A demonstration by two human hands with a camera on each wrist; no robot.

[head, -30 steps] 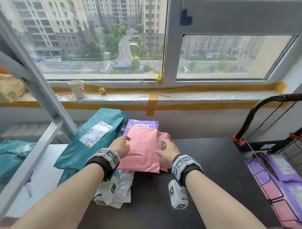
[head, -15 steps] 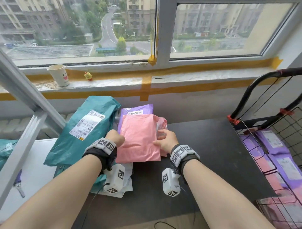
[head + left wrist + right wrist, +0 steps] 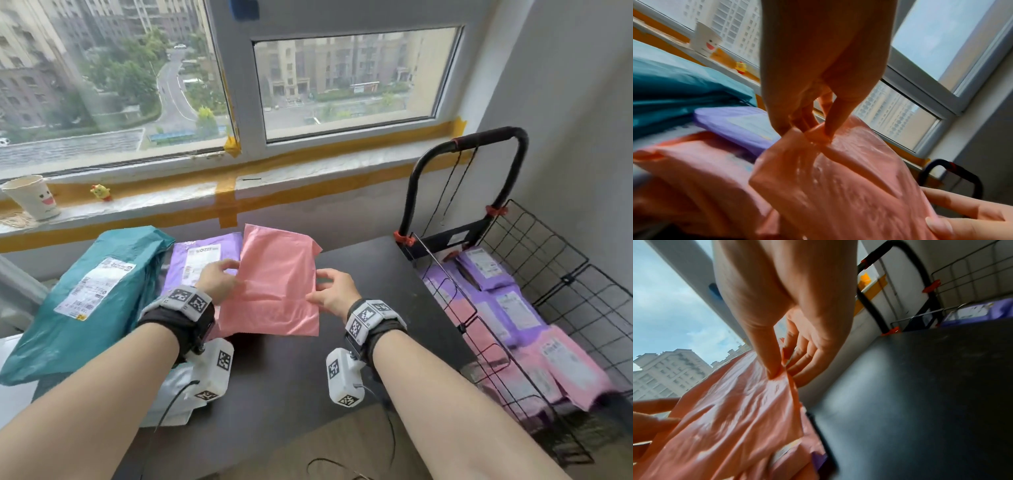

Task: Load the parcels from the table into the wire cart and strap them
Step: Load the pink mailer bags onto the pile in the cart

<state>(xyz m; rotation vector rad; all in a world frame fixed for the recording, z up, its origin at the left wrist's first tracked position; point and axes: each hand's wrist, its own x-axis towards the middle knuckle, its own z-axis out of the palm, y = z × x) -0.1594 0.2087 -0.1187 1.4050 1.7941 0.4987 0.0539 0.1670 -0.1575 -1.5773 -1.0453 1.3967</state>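
Both forearms extended forward, wrists banded; left hand [image 3: 219,279] pinched the pink parcel [image 3: 275,282] at its left edge, right hand [image 3: 334,291] pinched its right edge

Paper cup [image 3: 32,197] and small yellow toy [image 3: 100,192] on the taped windowsill [image 3: 308,171].

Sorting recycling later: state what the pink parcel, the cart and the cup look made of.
Pink flat parcel: thin glossy plastic film, creased and shiny. Black wire cart: thin metal wire grid, seemingly coated matte black. White smiley cup: probably paper, matte.
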